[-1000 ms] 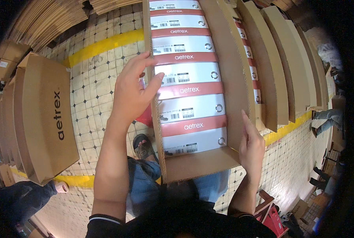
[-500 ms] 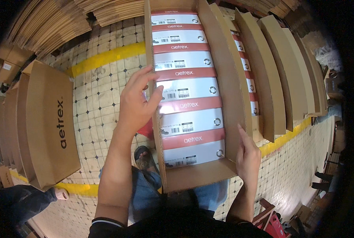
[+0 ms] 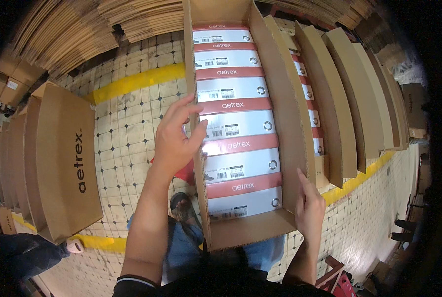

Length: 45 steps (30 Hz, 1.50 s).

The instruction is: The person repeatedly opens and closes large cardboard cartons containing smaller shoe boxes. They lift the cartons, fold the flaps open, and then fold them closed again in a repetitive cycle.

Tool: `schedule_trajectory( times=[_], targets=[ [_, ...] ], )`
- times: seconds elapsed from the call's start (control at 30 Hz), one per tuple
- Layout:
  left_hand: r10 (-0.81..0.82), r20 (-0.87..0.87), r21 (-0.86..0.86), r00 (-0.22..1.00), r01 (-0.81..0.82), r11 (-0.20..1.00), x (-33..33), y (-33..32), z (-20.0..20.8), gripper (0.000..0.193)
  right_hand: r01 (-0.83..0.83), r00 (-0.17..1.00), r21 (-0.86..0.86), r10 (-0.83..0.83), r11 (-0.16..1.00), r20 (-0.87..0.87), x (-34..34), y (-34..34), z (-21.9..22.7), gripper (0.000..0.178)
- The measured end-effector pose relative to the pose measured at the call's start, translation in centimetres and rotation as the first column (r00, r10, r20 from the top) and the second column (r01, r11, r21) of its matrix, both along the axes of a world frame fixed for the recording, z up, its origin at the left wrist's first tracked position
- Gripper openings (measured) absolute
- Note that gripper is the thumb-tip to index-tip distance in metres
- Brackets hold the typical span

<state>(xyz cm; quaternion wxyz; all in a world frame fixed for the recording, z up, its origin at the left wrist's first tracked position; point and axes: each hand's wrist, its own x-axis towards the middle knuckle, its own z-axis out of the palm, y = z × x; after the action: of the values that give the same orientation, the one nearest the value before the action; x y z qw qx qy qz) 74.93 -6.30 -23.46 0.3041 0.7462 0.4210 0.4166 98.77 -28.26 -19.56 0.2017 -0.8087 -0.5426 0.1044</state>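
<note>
In front of me is a long, open brown carton (image 3: 248,233), holding a row of white-and-red shoe boxes (image 3: 241,162). My left hand (image 3: 177,133) is at the carton's left wall, its thumb and fingertips curled over the top edge beside the boxes. On the right near corner, my right hand (image 3: 310,205) grips the wall, with an extended finger along its inner side. Part of each hand's grip is hidden by the cardboard. The boxes stand packed one behind another, their labelled ends facing up.
More open cartons (image 3: 329,104) stand in a row at the right, one with similar boxes inside. Another carton row (image 3: 65,163) is at the left. Flattened cardboard (image 3: 67,29) is stacked at the back. Yellow tape (image 3: 137,81) crosses the tiled floor. Another person's leg (image 3: 30,252) shows at lower left.
The whole scene, carton and hands included, sits slightly lower in the picture. Both hands keep their places on the carton walls, and the boxes stay put inside.
</note>
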Motion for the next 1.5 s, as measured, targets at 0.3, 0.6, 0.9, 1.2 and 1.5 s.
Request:
schedule_trajectory(
  times=[0.3, 0.6, 0.9, 1.2, 1.5],
  targets=[
    [-0.003, 0.031, 0.044, 0.999, 0.002, 0.999, 0.1, 0.8, -0.3, 0.02, 0.016, 1.0, -0.028, -0.016, 0.999, -0.019, 0.1, 0.2, 0.0, 0.054],
    [-0.006, 0.088, 0.038, 0.996, 0.002, 0.999, 0.5, 1.7, -0.7, 0.02, 0.017, 1.0, -0.027, -0.018, 0.999, -0.018, 0.0, 0.2, 0.0, 0.055],
    [-0.002, 0.133, 0.031, 0.991, -0.003, 1.0, 1.0, 2.9, -1.1, 0.01, 0.033, 0.999, -0.057, -0.034, 0.998, -0.011, 0.0, 0.3, 0.0, 0.055],
    [-0.055, 0.124, 0.157, 0.991, 0.036, 0.987, 1.7, 5.2, -2.5, 0.004, 0.041, 0.999, -0.123, -0.038, 0.992, 0.029, 0.2, -0.1, -0.2, 0.06],
    [-0.06, 0.183, 0.0, 0.981, 0.061, 0.998, 1.2, 4.4, -2.3, 0.007, -0.034, 0.987, -0.197, 0.064, 0.98, 0.146, 0.8, 0.3, -0.6, 0.066]
  ],
)
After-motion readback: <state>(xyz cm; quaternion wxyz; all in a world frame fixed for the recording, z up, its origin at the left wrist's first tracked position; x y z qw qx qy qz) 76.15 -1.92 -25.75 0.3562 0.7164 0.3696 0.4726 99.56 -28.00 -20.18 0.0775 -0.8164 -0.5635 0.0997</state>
